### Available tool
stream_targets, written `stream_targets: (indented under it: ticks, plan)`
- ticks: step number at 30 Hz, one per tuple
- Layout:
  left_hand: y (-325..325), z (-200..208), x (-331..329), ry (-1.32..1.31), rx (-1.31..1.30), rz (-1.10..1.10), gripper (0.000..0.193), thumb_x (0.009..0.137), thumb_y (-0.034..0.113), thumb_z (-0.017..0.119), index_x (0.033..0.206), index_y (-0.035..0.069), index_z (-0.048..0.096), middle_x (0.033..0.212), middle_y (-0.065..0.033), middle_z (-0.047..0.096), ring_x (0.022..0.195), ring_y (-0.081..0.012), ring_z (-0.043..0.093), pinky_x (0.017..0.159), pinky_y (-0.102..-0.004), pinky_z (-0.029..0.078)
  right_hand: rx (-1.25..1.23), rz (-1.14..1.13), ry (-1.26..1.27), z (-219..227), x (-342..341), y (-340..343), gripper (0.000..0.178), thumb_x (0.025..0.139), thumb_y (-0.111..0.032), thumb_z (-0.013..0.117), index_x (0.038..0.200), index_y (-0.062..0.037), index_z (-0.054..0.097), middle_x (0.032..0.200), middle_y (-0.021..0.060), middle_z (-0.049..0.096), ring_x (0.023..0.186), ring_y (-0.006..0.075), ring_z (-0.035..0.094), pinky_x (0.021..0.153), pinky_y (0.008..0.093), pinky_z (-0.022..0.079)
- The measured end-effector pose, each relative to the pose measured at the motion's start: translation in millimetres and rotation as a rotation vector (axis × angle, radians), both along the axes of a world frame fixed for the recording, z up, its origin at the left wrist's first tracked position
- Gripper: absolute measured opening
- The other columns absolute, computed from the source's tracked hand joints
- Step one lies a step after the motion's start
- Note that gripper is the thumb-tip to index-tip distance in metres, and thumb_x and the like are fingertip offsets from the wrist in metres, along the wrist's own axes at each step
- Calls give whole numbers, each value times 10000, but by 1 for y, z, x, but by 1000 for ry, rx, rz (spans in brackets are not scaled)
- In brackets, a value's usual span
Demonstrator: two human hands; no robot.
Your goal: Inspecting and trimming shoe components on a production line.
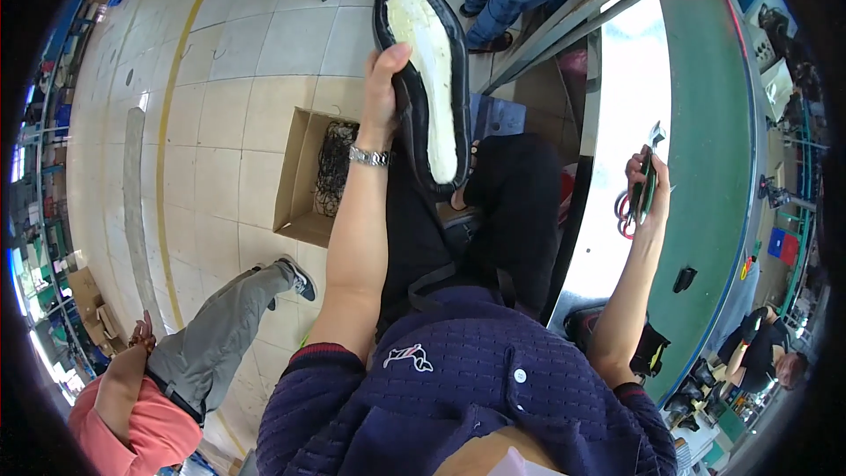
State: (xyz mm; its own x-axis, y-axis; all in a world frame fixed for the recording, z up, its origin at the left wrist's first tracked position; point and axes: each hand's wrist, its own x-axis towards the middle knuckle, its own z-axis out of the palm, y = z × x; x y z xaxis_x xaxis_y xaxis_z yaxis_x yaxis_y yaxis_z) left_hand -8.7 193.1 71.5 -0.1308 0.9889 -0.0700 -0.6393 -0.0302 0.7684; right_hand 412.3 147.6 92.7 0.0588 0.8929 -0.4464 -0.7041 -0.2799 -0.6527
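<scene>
Tiled floor bears brown cardboard box (300,185), open.

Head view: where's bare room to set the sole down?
Bare: the green belt beyond the right hand and its pliers, and the pale strip along its near edge. Bare floor tiles left of the cardboard box. Crowded: lap under the sole in the left hand.

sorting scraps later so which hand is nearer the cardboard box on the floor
Left. The left hand holds the shoe sole just above the cardboard box; the right hand, gripping cutters, is over the conveyor side.
</scene>
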Motion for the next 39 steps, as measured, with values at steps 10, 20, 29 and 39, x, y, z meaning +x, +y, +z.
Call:
stream_targets:
  ticks: [10, 20, 29, 39]
  plan:
    - [-3, -26, 11, -32, -35, -27, 495, 750, 272, 738, 1081, -52, 562, 953, -98, 643, 826, -150, 619, 774, -282, 509, 485, 468, 159, 52, -150, 21, 567, 936, -251, 584, 1409, -72, 328, 770, 53, 558, 577, 98, 560, 477, 198, 458]
    - [14, -57, 15, -124, -216, -192, 739, 924, 589, 470, 1276, -61, 472, 1233, -110, 552, 1068, -136, 537, 939, -273, 430, 624, 481, 78, 62, -279, 137, 392, 940, -541, 457, 867, -157, 451, 655, -24, 406, 668, 142, 442, 748, 361, 432]
    - [15, -53, 10, -63, -293, -63, 672, 996, 546, 284, 1348, -7, 434, 1263, -57, 523, 1100, -104, 497, 1003, -267, 373, 456, 514, -29, 35, -313, 157, 434, 946, -547, 452, 803, -141, 398, 600, -22, 365, 583, 133, 429, 651, 351, 431]
    - [14, -53, 17, -73, -394, 166, 553, 1024, 477, 286, 1073, 26, 602, 947, 23, 573, 855, -40, 474, 838, -220, 412, 273, 639, 223, 18, -320, 164, 367, 952, -482, 495, 782, -174, 391, 547, -65, 350, 493, 88, 413, 570, 307, 418]
